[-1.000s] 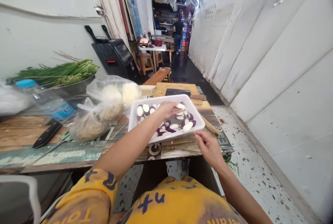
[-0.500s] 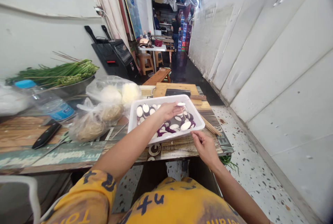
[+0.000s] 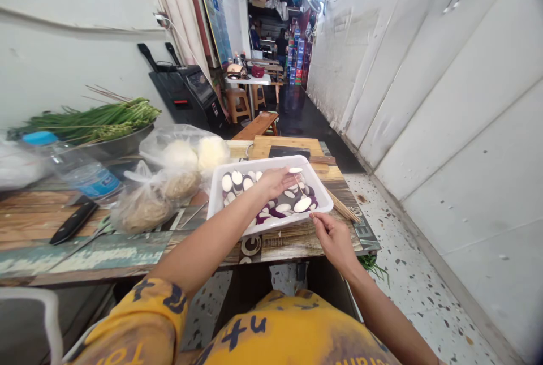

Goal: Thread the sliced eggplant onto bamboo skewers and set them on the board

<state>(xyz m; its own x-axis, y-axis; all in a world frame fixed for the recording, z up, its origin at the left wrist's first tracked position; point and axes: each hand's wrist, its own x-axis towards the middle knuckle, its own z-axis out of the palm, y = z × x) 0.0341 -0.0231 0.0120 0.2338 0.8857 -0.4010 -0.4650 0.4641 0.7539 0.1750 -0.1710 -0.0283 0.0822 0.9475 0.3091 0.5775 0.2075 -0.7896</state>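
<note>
A white plastic tub holds many oval eggplant slices with white flesh and dark purple skin. My left hand reaches over the tub, its fingertips closed at an eggplant slice. A thin wooden skewer runs from near that slice down through another eggplant slice. At the tub's near right corner, my right hand pinches the skewer's lower end between thumb and forefinger. Whether the upper slice is on the skewer's tip is too small to tell.
Loose skewers lie right of the tub; a cleaver rests on a cutting board behind. Leftward are plastic bags, a black-handled knife, a water bottle and a bowl of green vegetables. A person stands far back.
Both hands, the skewer and the slices hold nearly the same places. The view shifts very slightly. In the background, the person has moved a little left and farther away.
</note>
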